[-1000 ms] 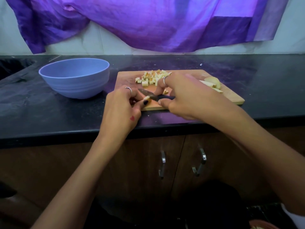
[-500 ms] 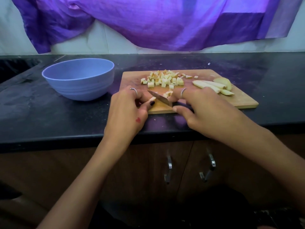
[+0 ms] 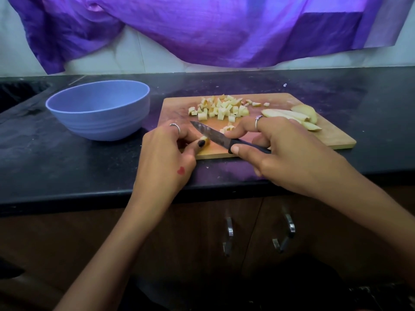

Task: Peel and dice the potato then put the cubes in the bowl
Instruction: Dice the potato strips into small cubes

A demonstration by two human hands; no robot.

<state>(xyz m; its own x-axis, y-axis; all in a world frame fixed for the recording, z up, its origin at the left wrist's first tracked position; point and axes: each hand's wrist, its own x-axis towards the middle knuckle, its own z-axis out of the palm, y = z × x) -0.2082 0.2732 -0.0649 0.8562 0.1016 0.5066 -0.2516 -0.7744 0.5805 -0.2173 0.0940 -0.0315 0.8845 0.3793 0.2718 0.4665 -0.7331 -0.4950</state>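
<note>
- The right hand (image 3: 289, 151) has its grip closed around the black handle of a small knife (image 3: 215, 136); the thumb lies along the near side of the handle and the forefinger, wearing a ring, reaches forward over the board.
- The blade slants up and to the left, tip raised above the board, its edge just beside the piece held by the other hand.
- The left hand (image 3: 166, 158) pinches a small potato piece (image 3: 204, 139) between thumb and fingers, a narrow grip, at the near left part of the cutting board (image 3: 332, 140); the thumbnail is dark and a ring shows on a finger.
- Both forearms come in from the near edge of the table (image 3: 67, 167), wrists low, the left hand resting partly on the table at the board's near left corner.
- A few cut bits lie on the board between the two hands.
- A pile of potato cubes (image 3: 221, 108) sits toward the far edge of the board, near its middle.
- Uncut potato wedges (image 3: 294, 115) lie at the board's far right part, just beyond the right forefinger.
- The blue bowl (image 3: 98, 110) stands on the table left of the board, apart from it; no cubes show inside.
- A purple cloth (image 3: 213, 30) hangs on the wall beyond the table's far edge.
</note>
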